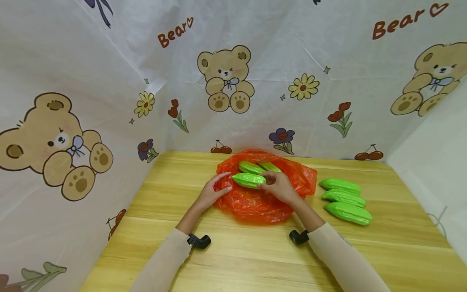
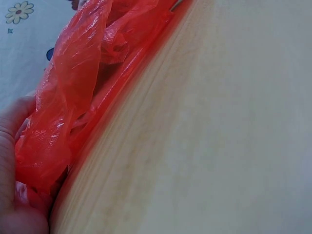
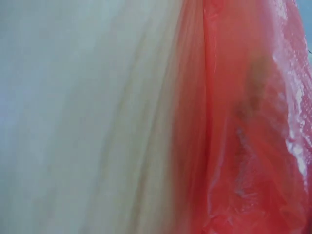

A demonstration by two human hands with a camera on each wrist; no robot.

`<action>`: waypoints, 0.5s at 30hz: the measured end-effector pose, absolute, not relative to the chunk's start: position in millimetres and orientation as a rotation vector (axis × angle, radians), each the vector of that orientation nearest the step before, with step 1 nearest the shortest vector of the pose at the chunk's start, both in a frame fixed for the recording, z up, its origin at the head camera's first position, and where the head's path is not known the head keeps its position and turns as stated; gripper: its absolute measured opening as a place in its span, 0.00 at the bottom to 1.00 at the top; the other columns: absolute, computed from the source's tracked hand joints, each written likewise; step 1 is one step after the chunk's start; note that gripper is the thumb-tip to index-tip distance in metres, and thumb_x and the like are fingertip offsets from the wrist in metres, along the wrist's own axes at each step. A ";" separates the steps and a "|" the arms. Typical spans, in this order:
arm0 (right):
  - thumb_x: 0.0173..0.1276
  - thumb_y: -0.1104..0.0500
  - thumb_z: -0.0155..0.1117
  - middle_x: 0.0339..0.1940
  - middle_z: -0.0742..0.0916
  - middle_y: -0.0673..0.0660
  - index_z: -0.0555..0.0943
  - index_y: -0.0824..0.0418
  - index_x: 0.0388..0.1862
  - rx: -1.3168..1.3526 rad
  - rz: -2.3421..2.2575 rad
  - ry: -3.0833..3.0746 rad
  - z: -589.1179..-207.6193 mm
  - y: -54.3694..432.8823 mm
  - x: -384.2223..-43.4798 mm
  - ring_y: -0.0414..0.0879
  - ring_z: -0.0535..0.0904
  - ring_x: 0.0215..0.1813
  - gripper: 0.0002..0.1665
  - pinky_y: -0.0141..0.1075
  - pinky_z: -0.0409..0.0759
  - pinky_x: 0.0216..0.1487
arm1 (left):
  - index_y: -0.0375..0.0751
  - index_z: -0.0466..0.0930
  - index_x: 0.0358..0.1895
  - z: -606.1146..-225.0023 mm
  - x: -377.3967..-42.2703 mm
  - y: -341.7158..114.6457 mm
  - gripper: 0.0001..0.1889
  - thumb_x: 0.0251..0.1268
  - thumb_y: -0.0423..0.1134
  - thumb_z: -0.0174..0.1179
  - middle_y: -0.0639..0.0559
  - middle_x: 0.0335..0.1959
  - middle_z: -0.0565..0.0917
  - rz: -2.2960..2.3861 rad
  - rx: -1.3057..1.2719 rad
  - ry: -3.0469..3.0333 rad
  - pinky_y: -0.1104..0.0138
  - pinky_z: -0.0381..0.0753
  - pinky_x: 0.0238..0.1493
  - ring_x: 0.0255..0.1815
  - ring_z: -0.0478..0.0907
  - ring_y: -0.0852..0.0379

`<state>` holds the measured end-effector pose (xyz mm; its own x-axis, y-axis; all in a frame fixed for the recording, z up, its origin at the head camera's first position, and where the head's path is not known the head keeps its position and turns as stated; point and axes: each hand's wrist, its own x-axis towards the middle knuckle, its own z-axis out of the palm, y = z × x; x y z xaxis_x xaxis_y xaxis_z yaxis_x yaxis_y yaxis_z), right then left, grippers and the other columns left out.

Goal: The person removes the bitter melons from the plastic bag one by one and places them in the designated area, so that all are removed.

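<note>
In the head view my right hand (image 1: 279, 186) grips the blunt end of a bright green bitter melon (image 1: 249, 180) between thumb and fingers, above the open mouth of a red plastic bag (image 1: 251, 211). Two more green bitter melons (image 1: 251, 167) lie inside the bag behind it. At the bag's left edge is my left hand (image 1: 211, 194), thumb and fingers spread apart and touching the plastic. The left wrist view shows part of the left hand (image 2: 12, 165) against the crumpled bag (image 2: 68, 97). Only blurred red bag (image 3: 253, 146) and tabletop appear in the right wrist view.
Three green bitter melons (image 1: 344, 198) lie side by side on the wooden table (image 1: 240, 259), right of the bag. A white cloth (image 1: 270, 36) printed with bears and flowers stands behind the table and along its left side.
</note>
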<state>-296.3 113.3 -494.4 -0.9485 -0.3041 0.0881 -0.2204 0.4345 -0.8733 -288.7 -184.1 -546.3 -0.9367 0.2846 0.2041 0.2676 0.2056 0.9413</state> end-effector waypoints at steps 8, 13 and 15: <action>0.64 0.58 0.76 0.48 0.88 0.61 0.83 0.64 0.59 -0.456 -1.629 2.561 -490.2 114.1 -288.2 0.53 0.84 0.41 0.25 0.48 0.88 0.40 | 0.50 0.72 0.73 -546.4 -289.9 -185.3 0.32 0.67 0.48 0.69 0.52 0.74 0.69 1.897 0.557 2.429 0.49 0.67 0.72 0.76 0.63 0.47; 0.64 0.57 0.76 0.49 0.88 0.59 0.84 0.61 0.59 -0.448 -1.574 2.624 -488.9 116.9 -283.5 0.52 0.84 0.44 0.25 0.36 0.86 0.39 | 0.51 0.72 0.72 -545.3 -289.1 -184.3 0.30 0.68 0.46 0.68 0.50 0.73 0.69 1.896 0.569 2.430 0.48 0.65 0.73 0.76 0.62 0.47; 0.64 0.57 0.76 0.51 0.88 0.58 0.85 0.60 0.60 -0.443 -1.570 2.630 -488.2 118.2 -281.3 0.52 0.84 0.45 0.24 0.34 0.85 0.40 | 0.50 0.72 0.72 -544.9 -289.3 -183.9 0.30 0.68 0.45 0.68 0.49 0.74 0.68 1.894 0.564 2.422 0.48 0.65 0.73 0.76 0.61 0.47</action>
